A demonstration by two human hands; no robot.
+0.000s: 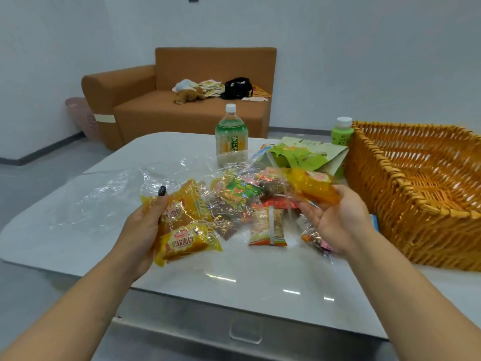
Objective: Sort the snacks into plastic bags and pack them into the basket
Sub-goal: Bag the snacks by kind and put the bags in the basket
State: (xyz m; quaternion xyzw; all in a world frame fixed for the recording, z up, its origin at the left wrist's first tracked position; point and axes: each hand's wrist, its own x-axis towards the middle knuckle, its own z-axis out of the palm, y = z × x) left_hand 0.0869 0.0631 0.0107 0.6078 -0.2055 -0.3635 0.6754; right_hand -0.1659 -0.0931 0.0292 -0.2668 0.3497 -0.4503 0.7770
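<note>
Our left hand gripping a clear bag of yellow bread packets, our right hand holding another bread packet, wicker basket on the right

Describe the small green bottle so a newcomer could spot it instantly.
Start at the woven orange basket on the right side of the white table. Just off its far left corner stands the small green bottle, behind the pale green snack pouch. Unlike the taller clear tea bottle further left, it is short, opaque bright green, with a wide white cap.
</note>
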